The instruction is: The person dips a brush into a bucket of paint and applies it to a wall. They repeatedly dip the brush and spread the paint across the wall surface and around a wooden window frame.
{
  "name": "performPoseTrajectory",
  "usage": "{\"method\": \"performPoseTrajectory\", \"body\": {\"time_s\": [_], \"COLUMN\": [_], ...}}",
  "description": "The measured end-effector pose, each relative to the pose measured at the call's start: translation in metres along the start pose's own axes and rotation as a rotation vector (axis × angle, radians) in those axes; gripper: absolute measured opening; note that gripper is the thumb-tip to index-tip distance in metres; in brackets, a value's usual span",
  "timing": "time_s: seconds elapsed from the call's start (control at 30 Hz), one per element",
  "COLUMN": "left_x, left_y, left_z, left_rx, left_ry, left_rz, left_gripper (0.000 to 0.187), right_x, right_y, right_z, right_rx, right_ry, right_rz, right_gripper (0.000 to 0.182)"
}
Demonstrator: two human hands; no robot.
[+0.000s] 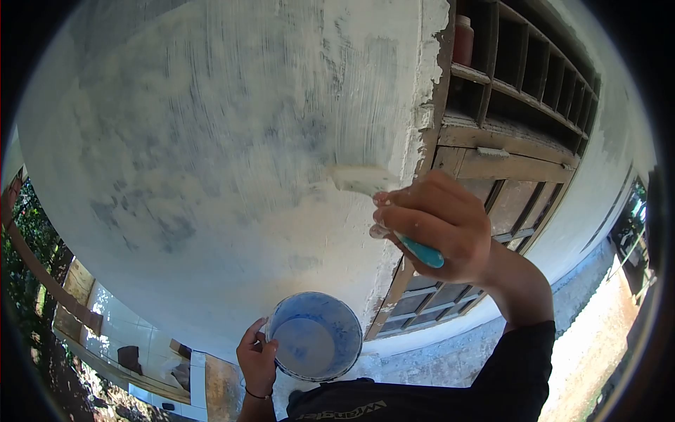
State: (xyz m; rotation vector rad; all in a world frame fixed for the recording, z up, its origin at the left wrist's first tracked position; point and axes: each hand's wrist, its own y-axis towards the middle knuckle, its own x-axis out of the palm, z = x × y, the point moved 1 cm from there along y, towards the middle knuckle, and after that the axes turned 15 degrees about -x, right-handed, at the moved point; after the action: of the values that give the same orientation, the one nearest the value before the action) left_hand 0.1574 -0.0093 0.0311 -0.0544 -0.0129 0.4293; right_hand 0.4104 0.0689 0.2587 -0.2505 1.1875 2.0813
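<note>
My right hand (pixel 443 225) is closed round a paintbrush (pixel 424 252) with a turquoise handle. The brush head, blurred and whitish, is at the wall (pixel 232 141), close to the edge of the door frame; whether the bristles touch cannot be made out. Streaky white paint covers the wall, with grey patches showing through. Below, my left hand (pixel 259 357) grips the rim of a blue bucket (pixel 314 335), thumb at the edge. Pale, whitish liquid lies in the bottom of the bucket, and its inner side is smeared.
Right of the wall stands a wooden door (pixel 510 204) with glass panes, under a slatted vent (pixel 527 63) holding a reddish bottle (pixel 463 41). A ragged plaster edge runs along the frame. At lower left are a tiled ledge (pixel 126 316) and plants (pixel 31 232).
</note>
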Motion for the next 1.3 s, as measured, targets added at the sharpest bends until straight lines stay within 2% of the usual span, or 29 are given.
{"method": "performPoseTrajectory", "body": {"time_s": [0.03, 0.1, 0.13, 0.23, 0.27, 0.3, 0.37, 0.4, 0.43, 0.47, 0.53, 0.6, 0.7, 0.77, 0.83, 0.87, 0.93, 1.0, 1.03, 1.07, 1.1, 1.17, 1.2, 1.27, 1.3], "left_x": [0.001, -0.002, -0.002, -0.005, -0.007, -0.007, -0.011, -0.013, -0.016, -0.019, -0.023, -0.027, -0.031, -0.036, -0.039, -0.042, -0.044, -0.045, -0.047, -0.048, -0.049, -0.052, -0.053, -0.057, -0.059], "left_y": [0.0, -0.001, -0.001, -0.002, -0.002, -0.001, 0.0, 0.001, 0.002, 0.003, 0.004, 0.004, 0.008, 0.01, 0.014, 0.014, 0.015, 0.015, 0.016, 0.018, 0.019, 0.02, 0.021, 0.023, 0.024], "left_z": [0.0, 0.001, 0.002, 0.003, 0.003, 0.003, 0.004, 0.005, 0.007, 0.009, 0.012, 0.012, 0.013, 0.01, 0.008, 0.007, 0.01, 0.011, 0.011, 0.01, 0.011, 0.011, 0.011, 0.009, 0.009], "left_rx": [-0.01, -0.016, -0.012, -0.008, -0.006, -0.006, -0.013, -0.013, 0.002, 0.017, 0.007, -0.009, -0.003, -0.041, -0.052, -0.069, -0.051, -0.035, -0.054, -0.074, -0.074, -0.073, -0.075, -0.068, -0.074], "left_ry": [-0.013, -0.03, -0.029, -0.051, -0.064, -0.067, -0.089, -0.094, -0.068, -0.04, -0.03, -0.023, -0.027, -0.021, -0.019, -0.017, -0.015, -0.016, -0.017, -0.018, -0.022, -0.039, -0.04, -0.035, -0.035], "left_rz": [0.001, 0.004, 0.008, 0.012, 0.01, 0.008, 0.021, 0.022, 0.018, 0.012, -0.009, -0.03, -0.062, -0.081, -0.099, -0.112, -0.132, -0.149, -0.149, -0.148, -0.15, -0.162, -0.167, -0.154, -0.156], "left_gripper": [0.042, 0.042, 0.041, 0.041, 0.041, 0.041, 0.041, 0.041, 0.042, 0.042, 0.042, 0.042, 0.041, 0.042, 0.042, 0.042, 0.042, 0.042, 0.043, 0.043, 0.043, 0.043, 0.043, 0.043, 0.043], "right_x": [-0.003, -0.022, -0.029, -0.052, -0.059, -0.061, -0.061, -0.052, -0.037, -0.019, 0.039, 0.059, 0.074, 0.064, 0.046, 0.04, 0.026, 0.01, 0.001, -0.008, -0.015, -0.026, -0.025, -0.023, -0.016], "right_y": [0.011, 0.046, 0.062, 0.113, 0.115, 0.111, 0.104, 0.098, 0.096, 0.084, 0.039, 0.01, -0.014, -0.005, 0.014, 0.026, 0.051, 0.081, 0.096, 0.107, 0.119, 0.142, 0.142, 0.136, 0.131], "right_z": [0.017, 0.047, 0.064, 0.068, 0.094, 0.087, 0.066, 0.07, 0.061, 0.056, 0.036, -0.001, -0.043, -0.054, -0.04, -0.03, 0.002, 0.033, 0.052, 0.059, 0.069, 0.076, 0.076, 0.069, 0.061], "right_rx": [-0.066, -0.016, -0.064, -0.101, -0.119, -0.12, 0.077, -0.212, -0.333, -0.406, -0.44, -0.412, -0.348, -0.224, -0.001, 0.037, -0.012, 0.053, -0.105, 0.006, -0.032, -0.067, -0.066, -0.315, -0.31], "right_ry": [-0.054, -0.146, -0.165, -0.265, -0.143, -0.144, -0.625, -0.469, -0.474, -0.482, -0.567, -0.498, -0.375, -0.179, 0.069, 0.092, -0.034, -0.149, -0.225, -0.161, -0.215, -0.25, -0.253, -0.344, -0.342], "right_rz": [-0.004, 0.029, 0.079, 0.149, 0.193, 0.19, 0.132, 0.112, 0.14, 0.056, 0.108, -0.038, -0.097, -0.045, 0.004, 0.031, 0.006, 0.049, 0.07, 0.048, 0.066, 0.229, 0.225, 0.204, 0.199], "right_gripper": [0.02, 0.018, 0.016, 0.011, 0.011, 0.011, 0.015, 0.013, 0.012, 0.015, 0.017, 0.013, 0.014, 0.017, 0.019, 0.023, 0.023, 0.02, 0.019, 0.019, 0.02, 0.013, 0.013, 0.019, 0.019]}}
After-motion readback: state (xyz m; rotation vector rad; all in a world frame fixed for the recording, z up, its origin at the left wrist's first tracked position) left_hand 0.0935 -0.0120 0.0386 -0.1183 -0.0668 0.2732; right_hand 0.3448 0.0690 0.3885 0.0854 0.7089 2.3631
